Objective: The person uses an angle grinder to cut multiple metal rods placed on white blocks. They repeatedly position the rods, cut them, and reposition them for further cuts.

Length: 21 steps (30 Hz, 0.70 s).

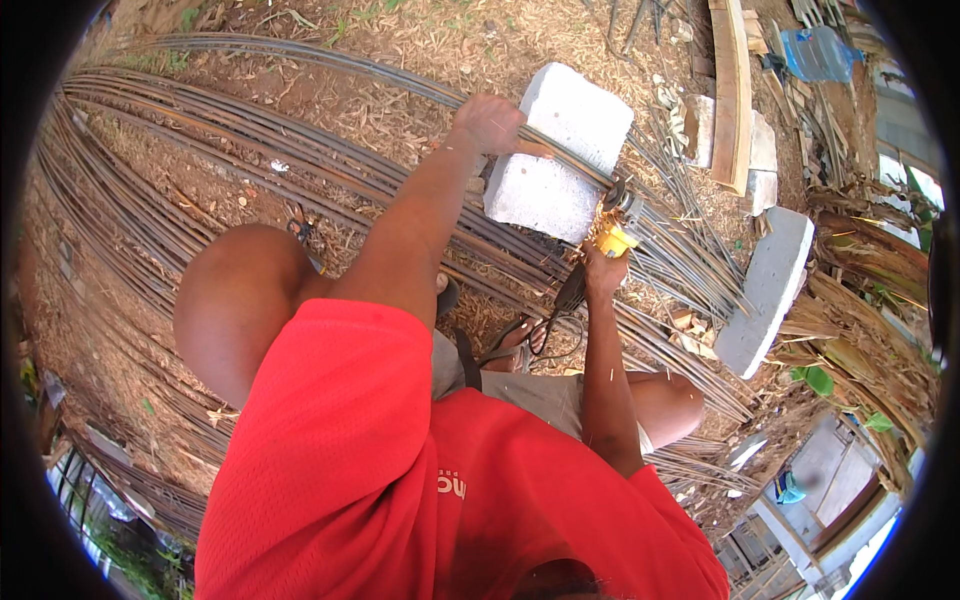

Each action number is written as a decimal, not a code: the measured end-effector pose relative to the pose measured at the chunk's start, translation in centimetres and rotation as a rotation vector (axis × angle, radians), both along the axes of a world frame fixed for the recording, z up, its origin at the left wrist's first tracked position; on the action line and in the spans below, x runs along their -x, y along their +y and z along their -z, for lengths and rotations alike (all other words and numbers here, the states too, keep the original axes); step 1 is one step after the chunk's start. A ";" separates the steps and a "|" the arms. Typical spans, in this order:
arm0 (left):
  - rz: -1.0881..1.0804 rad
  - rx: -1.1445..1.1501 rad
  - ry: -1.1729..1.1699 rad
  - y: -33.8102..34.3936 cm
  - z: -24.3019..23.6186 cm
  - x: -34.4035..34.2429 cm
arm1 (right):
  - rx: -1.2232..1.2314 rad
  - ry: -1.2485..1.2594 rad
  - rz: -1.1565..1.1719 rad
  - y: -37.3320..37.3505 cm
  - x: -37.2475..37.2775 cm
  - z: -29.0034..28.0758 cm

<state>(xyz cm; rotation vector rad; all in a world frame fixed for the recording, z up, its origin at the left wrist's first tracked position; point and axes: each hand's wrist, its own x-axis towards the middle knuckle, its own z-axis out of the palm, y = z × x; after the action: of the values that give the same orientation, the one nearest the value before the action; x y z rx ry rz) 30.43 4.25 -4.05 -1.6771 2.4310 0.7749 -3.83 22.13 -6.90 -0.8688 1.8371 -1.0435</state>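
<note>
My left hand (490,125) is closed around a small bundle of steel rebars (572,162) and presses it down onto a pale concrete block (583,105). My right hand (605,268) grips a yellow angle grinder (614,240). Its disc, beneath a dark guard (622,195), is up against the rods just past the block's right edge. Orange sparks spray from there back toward my right hand. A black cord hangs from the grinder near my foot.
Many long rebars (250,130) run across the ground beneath and around me. Another concrete slab (768,290) lies to the right. Wooden planks (732,90) and a blue water bottle (818,54) are at the far right. Dry leaves cover the soil.
</note>
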 end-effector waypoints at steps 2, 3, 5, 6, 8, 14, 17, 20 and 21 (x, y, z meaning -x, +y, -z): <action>-0.006 0.004 0.000 0.1 -0.3 0.0 | 0.068 -0.059 -0.051 0.4 0.8 1.2; -0.013 0.018 0.007 0.3 -0.4 -0.1 | 0.184 0.137 -0.167 0.5 1.2 1.8; -0.021 0.052 0.033 0.4 -0.5 -0.2 | 0.203 0.491 -0.276 0.6 1.7 2.5; -0.021 0.069 0.051 0.5 -0.5 -0.3 | 0.163 0.450 -0.248 0.5 1.8 2.6; -0.020 0.061 0.057 0.4 -0.6 -0.3 | -0.046 0.237 -0.092 0.7 1.7 2.2; -0.002 0.030 0.052 -0.1 -0.5 -0.2 | -0.080 0.249 -0.047 0.5 0.5 0.6; -0.017 -0.005 0.045 0.0 -0.5 -0.1 | 0.008 0.198 -0.001 0.5 0.6 1.6; -0.016 0.022 0.039 0.0 -0.4 -0.1 | 0.065 0.450 -0.132 1.0 1.6 2.6; -0.017 0.023 0.041 0.1 -0.3 -0.1 | 0.161 0.455 -0.187 0.8 1.7 3.0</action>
<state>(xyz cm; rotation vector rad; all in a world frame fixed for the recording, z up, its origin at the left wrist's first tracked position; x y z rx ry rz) 30.50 4.30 -3.74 -1.7087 2.4656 0.7944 -5.49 22.97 -9.92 -1.4403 2.0046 -0.9368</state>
